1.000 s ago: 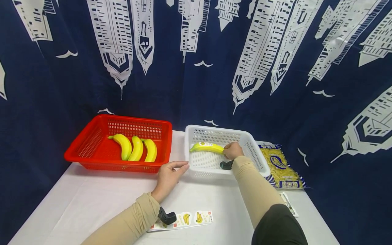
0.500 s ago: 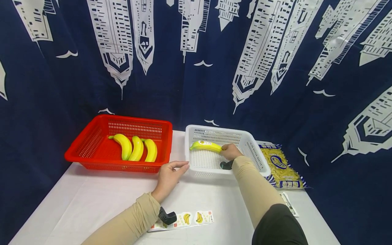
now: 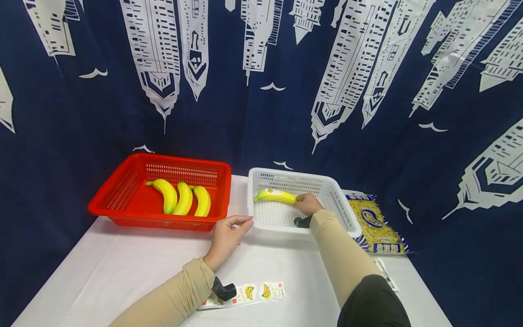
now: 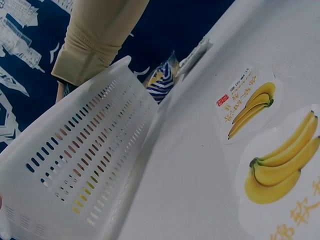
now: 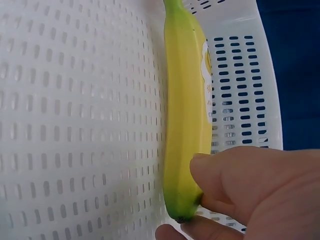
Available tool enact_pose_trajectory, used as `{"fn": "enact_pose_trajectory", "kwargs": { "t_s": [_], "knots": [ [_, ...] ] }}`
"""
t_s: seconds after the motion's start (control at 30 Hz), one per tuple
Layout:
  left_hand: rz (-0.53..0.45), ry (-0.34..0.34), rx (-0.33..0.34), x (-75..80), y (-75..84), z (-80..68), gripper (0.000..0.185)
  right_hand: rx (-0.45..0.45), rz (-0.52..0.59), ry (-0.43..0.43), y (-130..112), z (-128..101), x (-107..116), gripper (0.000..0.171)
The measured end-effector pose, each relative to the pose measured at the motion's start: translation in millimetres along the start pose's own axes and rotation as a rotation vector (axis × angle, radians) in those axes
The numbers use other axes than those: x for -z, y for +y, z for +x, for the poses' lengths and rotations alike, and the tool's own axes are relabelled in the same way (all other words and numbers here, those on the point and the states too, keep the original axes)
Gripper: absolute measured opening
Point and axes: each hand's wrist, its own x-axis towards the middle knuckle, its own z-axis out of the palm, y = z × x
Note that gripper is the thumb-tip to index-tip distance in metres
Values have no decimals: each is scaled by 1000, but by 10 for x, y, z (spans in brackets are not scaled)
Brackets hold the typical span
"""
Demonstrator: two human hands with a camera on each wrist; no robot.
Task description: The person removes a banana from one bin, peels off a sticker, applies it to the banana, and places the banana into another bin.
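In the head view, my left hand (image 3: 225, 237) pinches the near left corner of a white plastic basket (image 3: 291, 173) between thumb and finger. My right hand (image 3: 309, 204) reaches inside and grips the right end of a yellow banana (image 3: 282, 196) with a white label. The right wrist view shows the thumb on the banana's side (image 5: 185, 120) near its green tip, other fingers curled beneath; the label (image 5: 206, 82) faces the basket's slotted wall. In the left wrist view the basket's outer wall (image 4: 65, 145) fills the left side, the left hand mostly out of frame.
A red basket (image 3: 122, 209) with three bananas (image 3: 184, 199) stands left of the white one. A strip of banana stickers (image 3: 257, 293) lies near the front, partly behind the left wrist camera. A yellow bag (image 3: 373, 222) lies at right, with a small card (image 3: 386, 274) beside the right forearm.
My right hand and the banana's gripped end have shifted slightly to the left inside the white basket. The left hand stays at the basket corner. The head view has tilted a little.
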Motion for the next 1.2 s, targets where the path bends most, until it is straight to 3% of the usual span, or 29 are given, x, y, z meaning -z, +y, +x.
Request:
{"fn": "enact_pose_trajectory", "kwargs": {
  "t_s": [0.13,0.27,0.43,0.6,0.7,0.8,0.9,1.0,1.1,1.2],
  "knots": [
    [3,8,-9,0,11,-9,16,14,-43,16,-16,-17,31,55],
    [2,4,-14,-11,37,-13,16,34,-29,99,-47,-37,77,55],
    [-18,15,-23,-20,126,-2,14,85,131,240,-129,-104,107,44],
    [-71,-13,-49,21,329,-16,13,170,284,433,-321,-277,33,31],
    [-112,-10,-88,92,473,-13,14,239,395,495,-492,-431,-68,25],
    [-131,28,-155,219,613,24,14,313,447,519,-684,-599,-206,20],
    [-145,90,-197,404,739,97,17,432,419,560,-864,-760,-364,14],
    [-152,176,-210,648,825,199,23,603,336,590,-1016,-895,-537,9],
    [-154,264,-200,926,866,321,29,776,224,554,-1155,-1021,-698,14],
    [-162,332,-160,1218,871,433,31,859,83,513,-1277,-1116,-857,22]
  ]
}}
